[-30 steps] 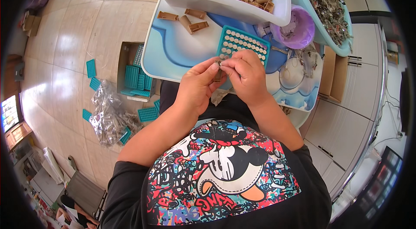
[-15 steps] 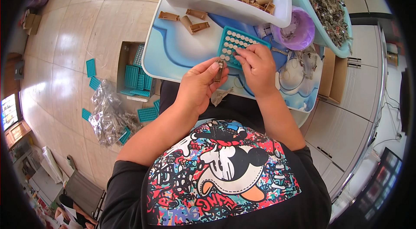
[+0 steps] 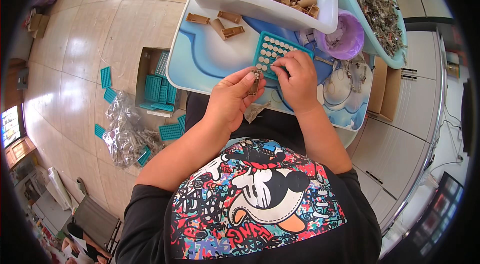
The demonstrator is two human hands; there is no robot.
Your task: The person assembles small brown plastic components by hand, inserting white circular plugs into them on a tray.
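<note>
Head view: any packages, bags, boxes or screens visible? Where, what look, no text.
Cardboard box: on the floor left of the table, open, brown, holding teal trays.
Plastic bag: floor, lower left of the box, clear, crumpled, full of small grey parts.
Cardboard box: right of the table, brown, open.
Screen: far left edge, small, lit.
Screen: lower right edge, dark.

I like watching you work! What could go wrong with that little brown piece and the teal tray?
The left hand pinches the brown piece by fingertips only, so it might slip to the floor. The right hand picks at the teal tray, which lies loose on the table; a nudge could scatter its small round parts.
</note>
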